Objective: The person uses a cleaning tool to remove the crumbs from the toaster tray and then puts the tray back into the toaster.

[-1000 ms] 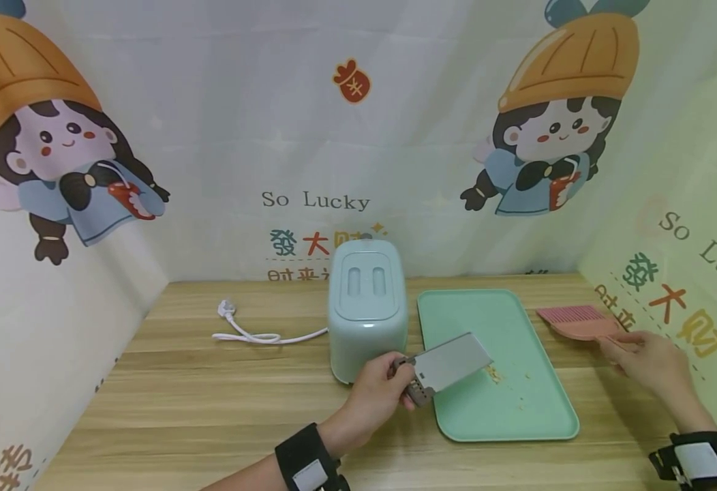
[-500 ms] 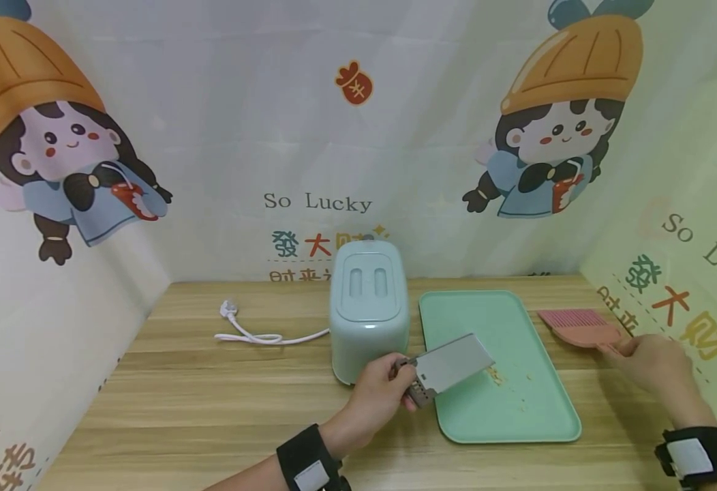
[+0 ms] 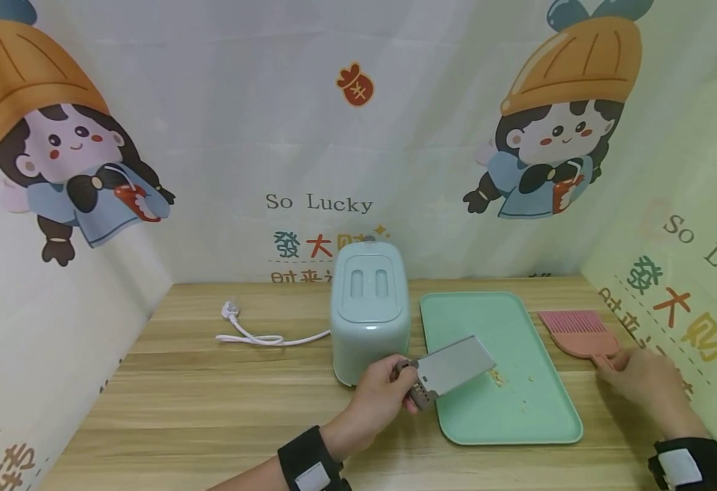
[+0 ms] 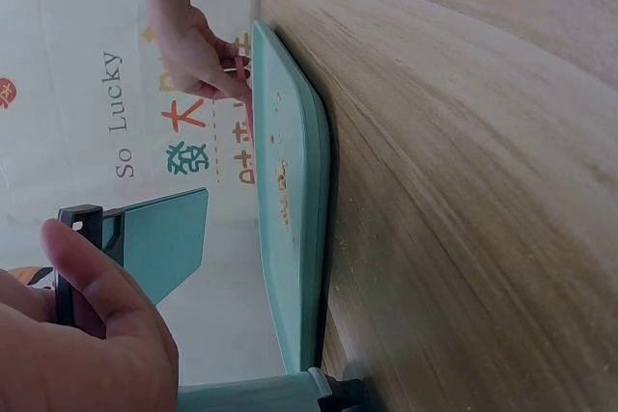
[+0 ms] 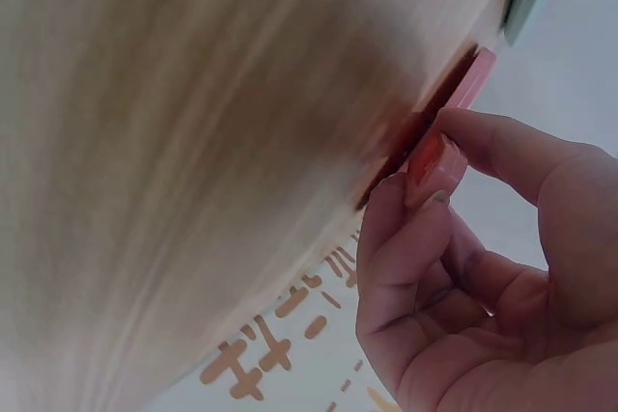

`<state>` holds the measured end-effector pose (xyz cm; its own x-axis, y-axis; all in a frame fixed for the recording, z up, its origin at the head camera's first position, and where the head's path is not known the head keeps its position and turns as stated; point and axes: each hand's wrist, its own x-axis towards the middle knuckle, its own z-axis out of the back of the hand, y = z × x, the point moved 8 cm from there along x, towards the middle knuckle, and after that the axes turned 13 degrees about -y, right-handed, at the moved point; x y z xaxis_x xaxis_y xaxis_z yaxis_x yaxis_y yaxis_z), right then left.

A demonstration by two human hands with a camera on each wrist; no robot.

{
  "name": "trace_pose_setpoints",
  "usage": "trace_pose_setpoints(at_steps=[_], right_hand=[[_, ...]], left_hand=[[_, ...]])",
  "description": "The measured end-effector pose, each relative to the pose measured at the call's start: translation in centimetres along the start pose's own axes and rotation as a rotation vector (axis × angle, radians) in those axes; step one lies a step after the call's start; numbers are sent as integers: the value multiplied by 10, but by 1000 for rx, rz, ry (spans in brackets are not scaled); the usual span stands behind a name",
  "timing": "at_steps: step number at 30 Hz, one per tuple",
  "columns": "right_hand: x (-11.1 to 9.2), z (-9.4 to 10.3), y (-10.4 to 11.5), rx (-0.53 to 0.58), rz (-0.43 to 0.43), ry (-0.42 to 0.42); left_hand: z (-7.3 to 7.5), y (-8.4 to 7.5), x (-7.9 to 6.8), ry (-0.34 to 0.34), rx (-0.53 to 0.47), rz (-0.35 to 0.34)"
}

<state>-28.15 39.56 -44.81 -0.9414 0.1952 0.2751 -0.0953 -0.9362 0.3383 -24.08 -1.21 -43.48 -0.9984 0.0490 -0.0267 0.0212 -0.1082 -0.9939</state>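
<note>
My left hand (image 3: pixel 375 402) grips the dark end of a flat silver crumb tray (image 3: pixel 459 365), which tilts over the left edge of a green serving tray (image 3: pixel 518 416). Crumbs (image 3: pixel 497 378) lie on the green tray near the metal plate's tip. Right behind the left hand stands a pale green toaster (image 3: pixel 371 320). On the far right, my right hand (image 3: pixel 648 382) pinches the handle of a pink brush (image 3: pixel 579 334), bristles pointing away. In the right wrist view, thumb and fingers hold the handle end (image 5: pixel 436 169), with the brush low at the wooden surface.
A white power cord (image 3: pixel 266 339) with its plug (image 3: pixel 230 310) lies left of the toaster on the wooden table (image 3: pixel 211 409). A printed cloth (image 3: pixel 420 170) hangs behind the table and along both sides.
The right hand has shifted slightly down and the brush has turned, its handle now pointing more toward the person. The left hand and crumb tray hold their place.
</note>
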Motion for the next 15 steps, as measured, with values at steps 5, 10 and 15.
trace_pose_setpoints(at_steps=[5, 10, 15], right_hand=[[-2, -4, -2, 6, 2, -21], [-3, -6, -3, 11, 3, -44], [0, -7, -1, 0, -8, 12]], left_hand=[[-1, 0, 0, 3, -5, 3], [-2, 1, 0, 6, -15, 0], [-2, 2, 1, -1, -17, 3]])
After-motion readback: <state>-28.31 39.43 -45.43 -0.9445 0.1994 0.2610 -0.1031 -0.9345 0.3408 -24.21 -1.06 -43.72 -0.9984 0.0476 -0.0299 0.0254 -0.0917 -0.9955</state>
